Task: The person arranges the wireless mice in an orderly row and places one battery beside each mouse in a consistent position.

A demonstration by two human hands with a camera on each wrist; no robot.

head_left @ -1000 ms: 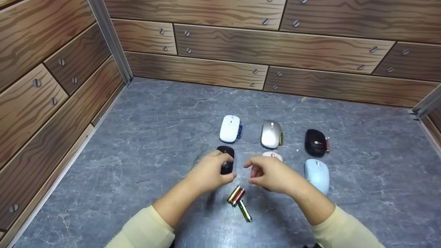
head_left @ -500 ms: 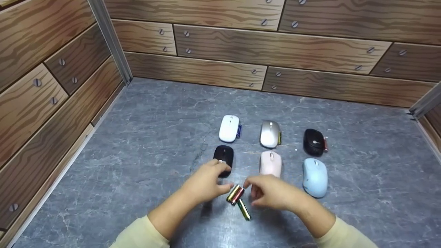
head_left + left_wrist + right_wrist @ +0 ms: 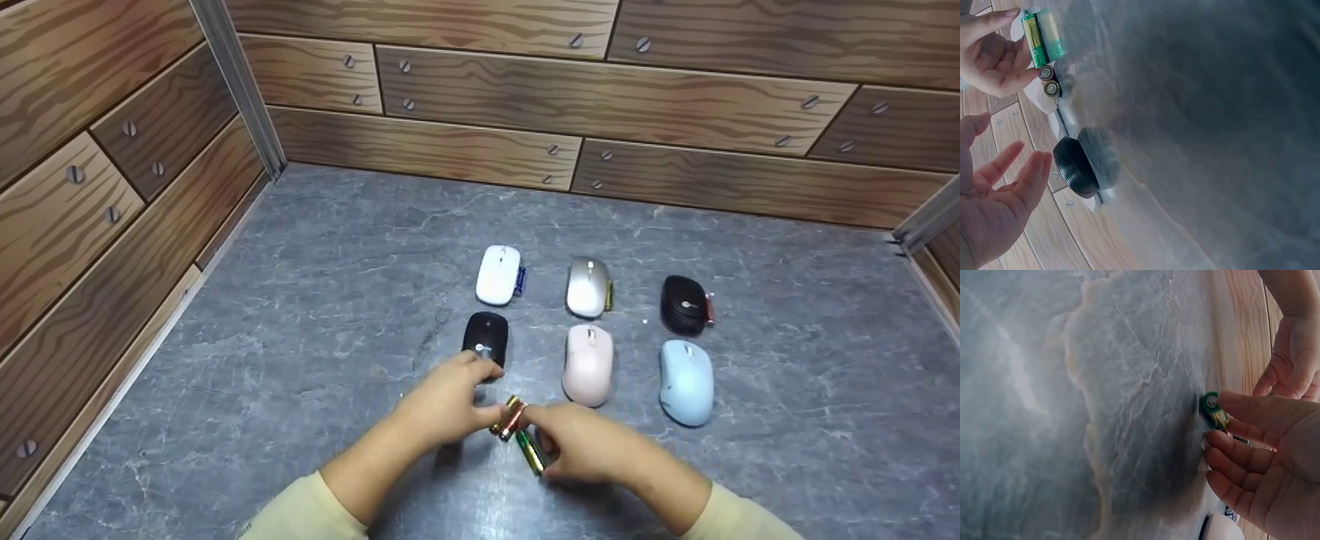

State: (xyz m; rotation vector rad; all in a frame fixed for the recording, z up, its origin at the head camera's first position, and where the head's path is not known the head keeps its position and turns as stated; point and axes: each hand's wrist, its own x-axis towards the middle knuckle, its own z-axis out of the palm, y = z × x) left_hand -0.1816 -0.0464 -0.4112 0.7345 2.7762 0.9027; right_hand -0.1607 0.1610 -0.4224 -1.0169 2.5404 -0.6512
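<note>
A black mouse [image 3: 486, 339] lies on the grey surface, its near end partly hidden by my left hand [image 3: 448, 401]. The left fingers are loosely spread, reaching over that end, while the thumb is close to a gold battery [image 3: 496, 427]. Against it lies a red battery [image 3: 512, 421], and a green battery [image 3: 529, 453] lies at an angle just in front. My right hand [image 3: 589, 444] has its index fingertip at the red battery and its thumb by the green battery's near end. In the left wrist view, the right thumb and fingers stand apart around the green battery [image 3: 1035, 40].
A pink mouse [image 3: 589, 366] and a light blue mouse [image 3: 686, 382] lie to the right. Behind are a white mouse [image 3: 499, 275], a silver mouse [image 3: 588, 287] and another black mouse [image 3: 683, 305], each with batteries beside it. Wood-patterned walls [image 3: 420, 139] bound the surface.
My left hand has drawn back towards me, uncovering most of the black mouse. My right hand has moved from over the pink mouse down to the batteries.
</note>
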